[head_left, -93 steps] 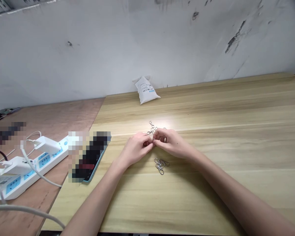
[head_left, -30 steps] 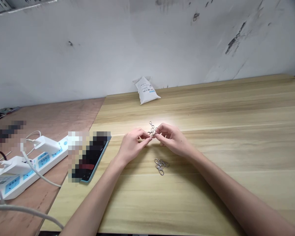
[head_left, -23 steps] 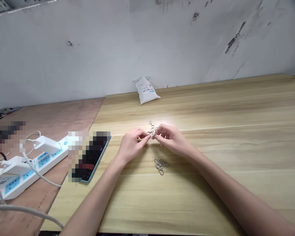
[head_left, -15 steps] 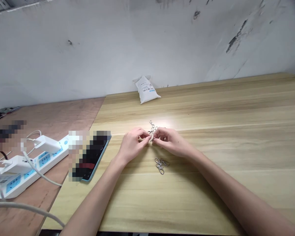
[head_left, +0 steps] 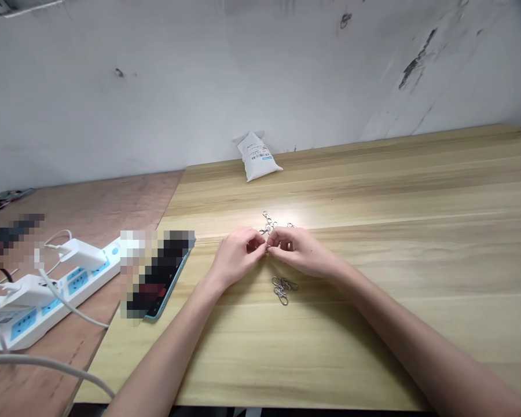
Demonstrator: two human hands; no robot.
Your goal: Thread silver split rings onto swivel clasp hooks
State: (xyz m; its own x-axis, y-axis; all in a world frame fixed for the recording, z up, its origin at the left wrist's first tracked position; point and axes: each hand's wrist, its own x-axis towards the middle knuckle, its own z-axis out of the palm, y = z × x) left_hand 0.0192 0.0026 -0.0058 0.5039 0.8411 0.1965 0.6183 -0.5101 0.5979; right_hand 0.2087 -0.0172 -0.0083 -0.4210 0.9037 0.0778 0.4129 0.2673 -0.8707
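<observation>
Starting on the left, a power strip [head_left: 78, 282] sits off to the side, then a phone [head_left: 165, 282] lies on the table [head_left: 417, 231], probably parked there to leave elbow room. The left hand [head_left: 239, 255] pinches a small metal piece [head_left: 267, 248], with little clasps [head_left: 267, 218] just beyond and bigger hooks [head_left: 282, 293] nearer the person, seemingly kept apart so they don't mix. The right hand [head_left: 297, 250] pinches that piece from the other side, likely because it's fiddly; fingers hide most of it, so can't tell what exactly.
</observation>
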